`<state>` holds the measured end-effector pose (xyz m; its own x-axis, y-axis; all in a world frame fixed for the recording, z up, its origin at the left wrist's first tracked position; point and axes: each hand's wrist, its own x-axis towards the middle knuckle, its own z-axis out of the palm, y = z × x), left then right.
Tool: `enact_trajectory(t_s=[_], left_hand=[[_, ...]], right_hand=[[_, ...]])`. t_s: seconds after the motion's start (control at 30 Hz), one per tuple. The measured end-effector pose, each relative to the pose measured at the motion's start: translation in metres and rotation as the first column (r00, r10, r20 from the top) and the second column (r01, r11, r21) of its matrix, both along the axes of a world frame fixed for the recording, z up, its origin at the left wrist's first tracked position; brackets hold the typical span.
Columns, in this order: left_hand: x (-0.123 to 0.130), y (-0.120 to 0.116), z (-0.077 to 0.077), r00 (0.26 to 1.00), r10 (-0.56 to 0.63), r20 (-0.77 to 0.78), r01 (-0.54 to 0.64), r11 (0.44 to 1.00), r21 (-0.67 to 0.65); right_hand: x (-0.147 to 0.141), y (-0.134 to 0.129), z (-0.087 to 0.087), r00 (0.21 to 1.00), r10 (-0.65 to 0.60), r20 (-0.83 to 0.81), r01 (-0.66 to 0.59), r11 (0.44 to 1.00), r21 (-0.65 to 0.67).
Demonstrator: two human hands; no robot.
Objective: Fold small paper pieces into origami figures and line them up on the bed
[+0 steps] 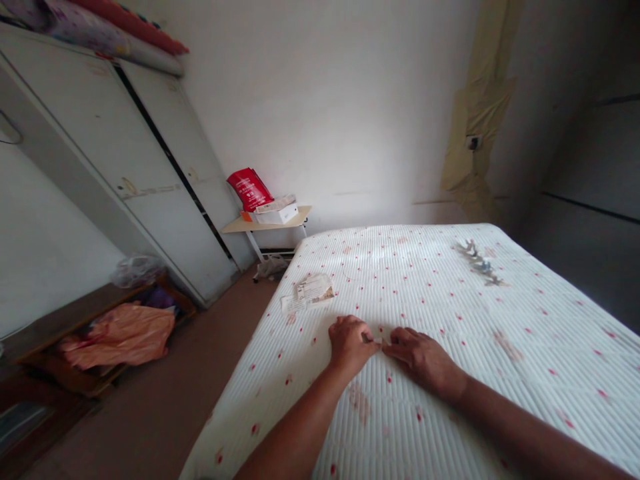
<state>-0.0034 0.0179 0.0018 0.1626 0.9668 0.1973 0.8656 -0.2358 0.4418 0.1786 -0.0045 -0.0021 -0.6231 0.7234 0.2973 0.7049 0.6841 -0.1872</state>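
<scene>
— What's in hand, and where?

— A small pale scrap point(379, 341), thin and paper-like, between the fingertips of the left hand point(350, 340) and the right hand point(420, 357), low over the bed point(400, 280).

— And the grip on each side?

— On the left, fingers curled, thumb and forefinger brought together on one end. On the right, fingers bent low, tips against the other end; pinching or merely pressing, can't tell, with the thumb mostly hidden.

— Pointing which way?

— Crosswise, from one hand to the other, judging by the sliver in sight. Both ends covered by fingertips, the true long axis therefore hard to settle.

— Underneath?

— White ribbed cloth, narrow parallel ridges, scattered red dots, faint brownish motifs. Rounded at the far corners, cut off at the near end along with both forearms.

— Anything else on top?

— Beyond the left hand, torn printed papers point(314, 290), flat and ragged, lettering too blurred to read. Farther off to the right, a jagged greyish chain point(480, 263) of spiky shapes, lying slantwise; material hard to name.

— Past the bed?

— A thin-legged counter point(234, 227) with a white box point(277, 215) and a glossy, crinkled red bag point(249, 190). Farther left, a crumpled orange sheet point(120, 337), cloth or plastic, can't tell.
</scene>
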Motion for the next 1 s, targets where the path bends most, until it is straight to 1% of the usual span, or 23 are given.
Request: enact_trajectory(t_s=[0.17,0.37,0.53,0.63,0.67,0.8,0.9,1.0], left_hand=[[-0.006,0.006,-0.003,1.0,0.003,-0.017,-0.004,0.999,-0.032],[-0.013,0.009,0.0,0.999,-0.04,-0.02,0.038,0.997,-0.067],[-0.018,0.01,0.0,0.997,-0.051,0.065,0.055,0.996,-0.064],[-0.013,0.01,-0.002,0.993,-0.029,0.112,0.036,0.998,-0.06],[-0.01,0.009,-0.003,0.995,-0.015,0.103,0.02,0.999,-0.046],[0.003,0.005,-0.004,0.997,0.075,-0.034,-0.076,0.997,-0.001],[0.006,0.002,-0.004,0.995,0.063,-0.077,-0.062,0.998,0.021],[0.005,0.0,-0.005,0.996,0.045,-0.074,-0.041,0.998,0.053]], right_hand=[[-0.001,-0.001,0.001,1.0,-0.016,-0.003,0.015,1.0,-0.011],[0.0,0.0,0.001,1.0,-0.005,-0.017,0.005,1.0,0.007],[0.0,0.0,0.0,1.0,-0.006,-0.009,0.006,1.0,0.01],[-0.001,0.001,0.0,1.0,-0.009,-0.003,0.009,1.0,-0.003],[-0.001,0.001,0.001,1.0,-0.012,0.001,0.012,1.0,-0.007],[-0.001,-0.001,0.001,1.0,-0.018,0.012,0.018,1.0,-0.014],[0.0,-0.002,0.001,1.0,-0.014,-0.022,0.014,1.0,-0.005],[0.002,-0.004,0.001,0.999,-0.018,-0.047,0.017,1.0,-0.017]])
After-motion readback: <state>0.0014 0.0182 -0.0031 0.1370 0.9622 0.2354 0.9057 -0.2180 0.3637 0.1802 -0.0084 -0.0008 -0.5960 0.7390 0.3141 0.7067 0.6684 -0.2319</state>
